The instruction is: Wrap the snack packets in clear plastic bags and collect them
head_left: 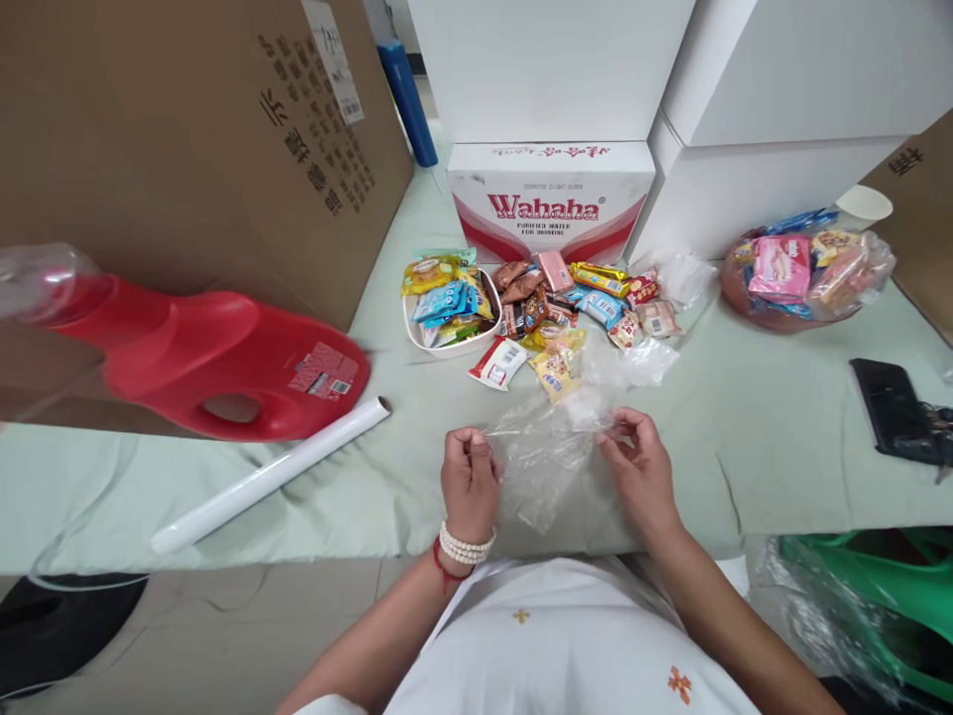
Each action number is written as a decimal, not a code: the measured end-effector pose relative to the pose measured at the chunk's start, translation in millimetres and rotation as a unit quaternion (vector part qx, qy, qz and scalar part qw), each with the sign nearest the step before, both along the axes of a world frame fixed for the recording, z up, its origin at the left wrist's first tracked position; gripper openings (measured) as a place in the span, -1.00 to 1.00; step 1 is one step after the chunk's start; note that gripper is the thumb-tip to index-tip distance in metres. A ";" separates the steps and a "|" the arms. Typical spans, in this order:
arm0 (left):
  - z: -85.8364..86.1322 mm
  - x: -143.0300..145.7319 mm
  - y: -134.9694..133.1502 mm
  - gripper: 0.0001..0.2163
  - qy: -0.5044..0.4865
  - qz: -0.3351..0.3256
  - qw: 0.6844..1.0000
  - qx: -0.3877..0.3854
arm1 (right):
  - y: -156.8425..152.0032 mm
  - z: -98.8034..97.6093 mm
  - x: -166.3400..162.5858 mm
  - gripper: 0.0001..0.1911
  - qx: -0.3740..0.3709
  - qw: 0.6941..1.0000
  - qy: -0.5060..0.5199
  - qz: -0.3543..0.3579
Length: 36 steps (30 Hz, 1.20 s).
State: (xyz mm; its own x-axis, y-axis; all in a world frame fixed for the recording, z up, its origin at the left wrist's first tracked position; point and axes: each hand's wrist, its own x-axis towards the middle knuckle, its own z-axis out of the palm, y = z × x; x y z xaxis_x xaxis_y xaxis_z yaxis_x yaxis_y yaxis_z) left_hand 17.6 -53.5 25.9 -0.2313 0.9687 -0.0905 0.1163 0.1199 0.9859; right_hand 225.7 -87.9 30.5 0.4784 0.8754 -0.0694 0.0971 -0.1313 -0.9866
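Between my hands a clear plastic bag is stretched out, wrinkled and see-through, with nothing visible inside. My left hand is closed on its left edge, thumb over the fingers. At the other side my right hand pinches the bag between thumb and fingers. Just beyond lies a loose pile of wrapped snacks, among them a red and white packet, a yellow packet and a blue packet. A white bowl left of the pile holds several more packets. Other crumpled clear bags lie to the right.
A red detergent bottle and a white roll lie on the left by a big cardboard box. White cartons and a Wahaha box stand behind. Rightward are a snack-filled bowl and a black phone.
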 end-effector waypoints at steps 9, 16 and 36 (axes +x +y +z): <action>-3.3 25.0 -17.7 -0.65 0.006 -0.134 0.991 0.010 | 2.6 -2.4 -43.9 -0.56 -0.110 0.957 0.194 0.187; -10.1 -12.7 2.2 -0.62 -0.051 0.018 0.998 -0.036 | 3.6 -2.1 -13.1 -0.60 -0.093 0.951 0.285 0.078; -4.0 -58.5 -7.5 -0.59 0.129 -0.137 0.971 -0.145 | 65.8 -19.3 52.3 -0.66 -0.062 0.868 -0.455 0.190</action>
